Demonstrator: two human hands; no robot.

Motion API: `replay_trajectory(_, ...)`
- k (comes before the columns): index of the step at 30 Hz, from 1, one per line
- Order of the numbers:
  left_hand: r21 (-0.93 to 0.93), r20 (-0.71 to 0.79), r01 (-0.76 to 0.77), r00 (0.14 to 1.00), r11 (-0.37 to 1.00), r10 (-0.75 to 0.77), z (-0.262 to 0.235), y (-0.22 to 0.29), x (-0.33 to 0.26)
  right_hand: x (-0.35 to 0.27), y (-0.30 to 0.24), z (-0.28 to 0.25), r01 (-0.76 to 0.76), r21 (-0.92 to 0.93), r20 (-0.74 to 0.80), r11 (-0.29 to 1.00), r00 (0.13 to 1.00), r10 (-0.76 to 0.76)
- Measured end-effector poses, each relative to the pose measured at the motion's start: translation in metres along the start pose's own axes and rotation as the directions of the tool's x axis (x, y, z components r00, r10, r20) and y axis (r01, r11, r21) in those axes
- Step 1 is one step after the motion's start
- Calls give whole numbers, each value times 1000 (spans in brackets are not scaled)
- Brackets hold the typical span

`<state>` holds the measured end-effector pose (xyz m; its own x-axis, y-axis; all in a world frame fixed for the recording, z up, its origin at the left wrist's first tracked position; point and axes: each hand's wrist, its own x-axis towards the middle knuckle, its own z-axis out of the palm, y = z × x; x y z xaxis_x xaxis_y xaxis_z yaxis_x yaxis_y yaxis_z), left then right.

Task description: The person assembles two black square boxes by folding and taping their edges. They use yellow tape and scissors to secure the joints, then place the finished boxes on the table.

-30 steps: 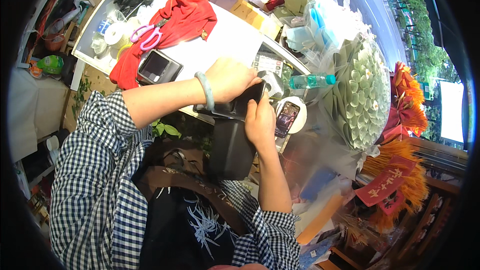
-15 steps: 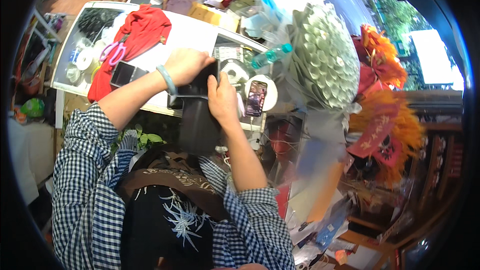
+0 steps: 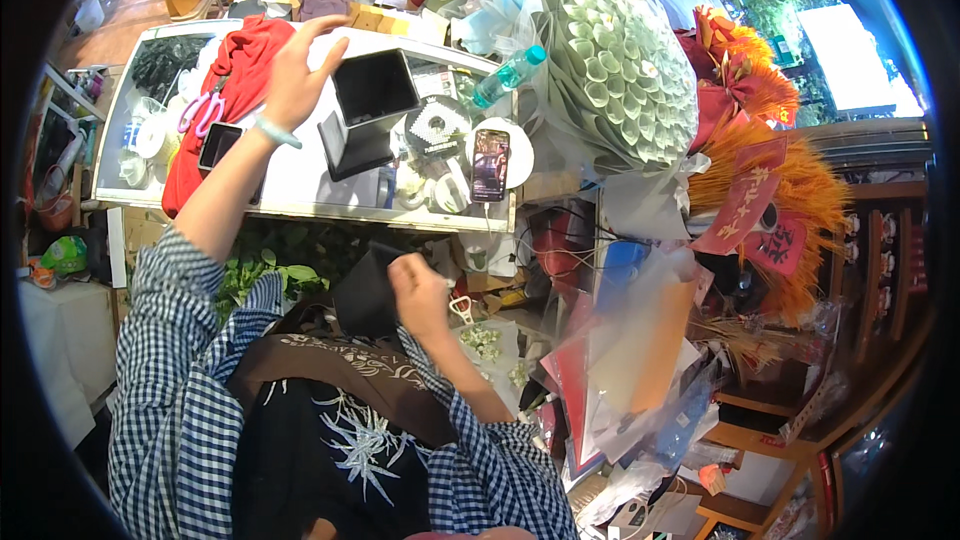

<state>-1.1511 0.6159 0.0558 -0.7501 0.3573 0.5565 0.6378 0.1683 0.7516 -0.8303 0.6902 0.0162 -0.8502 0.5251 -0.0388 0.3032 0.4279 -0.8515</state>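
Note:
My left hand [image 3: 300,75] is raised over the white table with its fingers spread, holding nothing. Just right of it, an open black box stands on the table, its dark square part [image 3: 375,87] tilted above a lower black part [image 3: 357,147]. Below the table's front edge, my right hand [image 3: 418,295] has its fingers curled at the edge of a black flat-sided piece [image 3: 366,292] near my lap. Whether that piece is a bag or part of a box I cannot tell. Beneath my left forearm lie a red cloth [image 3: 240,65], purple-handled scissors [image 3: 202,114] and a small dark-screened device [image 3: 219,146].
A lit phone [image 3: 490,165] rests against a round white disc, with a cable attached. A teal bottle [image 3: 508,76] lies near the table's right corner. Beyond stand a large pale green bouquet [image 3: 625,80] and orange plumes [image 3: 790,200]. Wrapping sheets [image 3: 640,350] lean at right.
My left hand has left the black box, moved up and left, and opened. My right hand has come down toward my lap with the black piece. The box now stands open on the table.

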Motion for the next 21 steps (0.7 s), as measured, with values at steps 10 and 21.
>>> replay_trajectory(10, 708, 423, -79, 843, 702, -333, -184, -36, -192, 1, 19, 4, 197, -140, -228, 970, 947, -225)
replay_trajectory(21, 499, -60, 51, 998, 865, -24, -112, -41, -192, 25, 0, 16, -33, -103, -1, 994, 999, 33)
